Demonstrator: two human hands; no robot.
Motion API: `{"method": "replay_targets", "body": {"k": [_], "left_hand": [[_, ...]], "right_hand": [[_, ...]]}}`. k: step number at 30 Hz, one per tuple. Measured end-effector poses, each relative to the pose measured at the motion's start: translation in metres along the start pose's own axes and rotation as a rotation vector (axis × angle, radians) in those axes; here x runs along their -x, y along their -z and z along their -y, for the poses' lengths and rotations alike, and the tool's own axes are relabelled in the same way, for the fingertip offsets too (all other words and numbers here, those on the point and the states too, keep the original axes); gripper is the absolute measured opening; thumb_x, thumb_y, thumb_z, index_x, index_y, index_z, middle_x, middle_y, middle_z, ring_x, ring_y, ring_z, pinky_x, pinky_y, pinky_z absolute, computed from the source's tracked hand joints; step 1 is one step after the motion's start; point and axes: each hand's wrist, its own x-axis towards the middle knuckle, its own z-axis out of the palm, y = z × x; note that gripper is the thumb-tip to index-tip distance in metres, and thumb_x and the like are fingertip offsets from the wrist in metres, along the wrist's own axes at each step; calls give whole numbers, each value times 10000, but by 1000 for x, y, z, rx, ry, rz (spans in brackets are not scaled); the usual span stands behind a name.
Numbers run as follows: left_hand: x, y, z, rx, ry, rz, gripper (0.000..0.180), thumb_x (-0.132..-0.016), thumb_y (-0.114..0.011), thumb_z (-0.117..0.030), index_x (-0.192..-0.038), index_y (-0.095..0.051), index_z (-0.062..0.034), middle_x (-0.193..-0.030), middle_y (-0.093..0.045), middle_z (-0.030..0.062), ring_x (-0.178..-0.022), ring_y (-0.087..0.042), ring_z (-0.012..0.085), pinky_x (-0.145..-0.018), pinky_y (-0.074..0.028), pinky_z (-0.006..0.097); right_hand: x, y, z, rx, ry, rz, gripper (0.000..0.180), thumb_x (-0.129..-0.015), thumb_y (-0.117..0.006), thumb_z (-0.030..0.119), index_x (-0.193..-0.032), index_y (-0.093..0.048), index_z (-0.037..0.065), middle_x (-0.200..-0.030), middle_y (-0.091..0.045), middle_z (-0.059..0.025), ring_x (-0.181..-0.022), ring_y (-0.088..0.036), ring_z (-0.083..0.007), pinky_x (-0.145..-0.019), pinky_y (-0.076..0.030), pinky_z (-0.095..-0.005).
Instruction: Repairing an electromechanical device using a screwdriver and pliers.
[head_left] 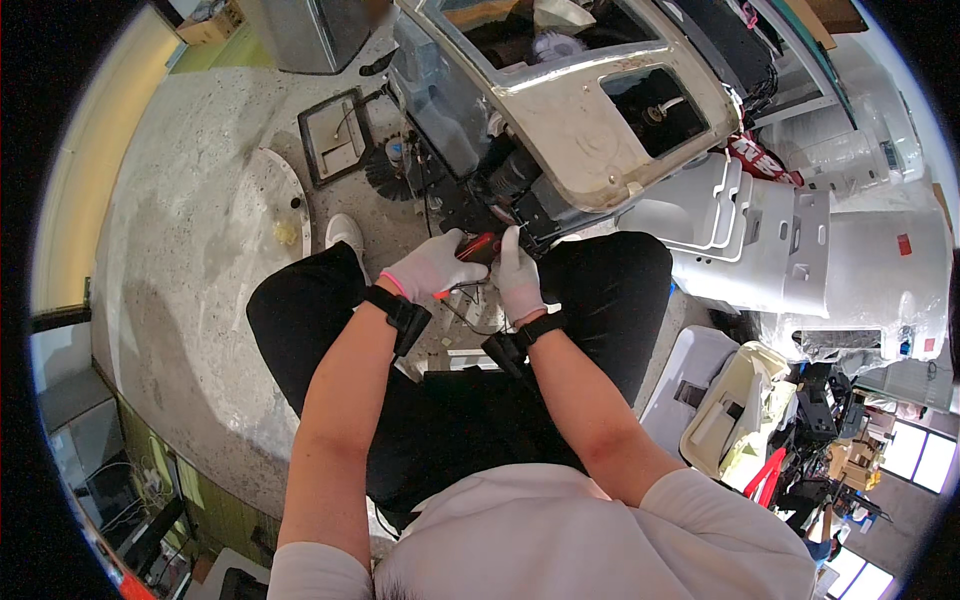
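White gloves cover both my hands, and a black band circles each wrist. My left hand [436, 266], with a pink glove cuff, is closed around a red and black hand tool [480, 248] whose exact kind I cannot make out. Close beside it, my right hand [517, 277] has its fingers bent together at the front end of the tool, against the machine's black lower part [548, 212]; what they pinch is hidden. The beige and grey machine [560, 130] stands tilted in front of me, with open windows in its shell. A thin dark cable [468, 318] hangs below my hands.
A round black brush [386, 172] and a black-framed panel [337, 137] lie on the floor ahead left, near a grey metal bin [312, 35]. White plastic shells [740, 235] stack up at the right. Cream and grey covers [722, 410] lie nearer, beside my right knee.
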Motion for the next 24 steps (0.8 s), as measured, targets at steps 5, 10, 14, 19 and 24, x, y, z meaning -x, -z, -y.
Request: {"method": "replay_targets", "body": {"k": [5, 10, 14, 19, 24], "left_hand": [[1, 2, 13, 696, 132, 230, 515, -851, -612, -443, -1080, -585, 17, -862, -641, 129, -772, -639, 162, -582, -514, 281], [16, 10, -16, 905, 235, 258, 457, -874, -582, -468, -973, -641, -25, -746, -626, 56, -591, -587, 127, -524, -486, 252], [11, 7, -13, 705, 198, 197, 496, -867, -588, -482, -1019, -618, -11, -756, -631, 62, -626, -587, 126, -545, -470, 248], [10, 5, -7, 149, -26, 37, 530, -852, -599, -463, -1011, -596, 43, -736, -616, 65, -637, -571, 137, -602, -457, 296], [13, 16, -23, 399, 200, 119, 507, -834, -616, -463, -902, -632, 39, -715, -611, 63, -624, -558, 141, -602, -453, 296]], "right_hand": [[15, -8, 12, -547, -152, 166, 490, -877, -578, 487, -1026, -610, 21, -874, -598, -31, -761, -510, -137, -736, -422, -265], [16, -2, 13, -488, -159, 224, 401, -875, -585, 479, -893, -598, 78, -696, -478, 42, -624, -437, -84, -562, -374, -243], [3, 3, 5, -120, -46, 100, 452, -862, -591, 501, -867, -612, 49, -739, -505, 37, -636, -447, -91, -552, -382, -256], [4, -4, 9, -298, -50, 49, 508, -872, -548, 540, -821, -616, 39, -711, -501, 24, -621, -434, -92, -557, -376, -269], [10, 1, 7, -428, -92, 57, 498, -856, -548, 585, -881, -560, 87, -570, -356, 55, -510, -371, -89, -517, -376, -280]]}}
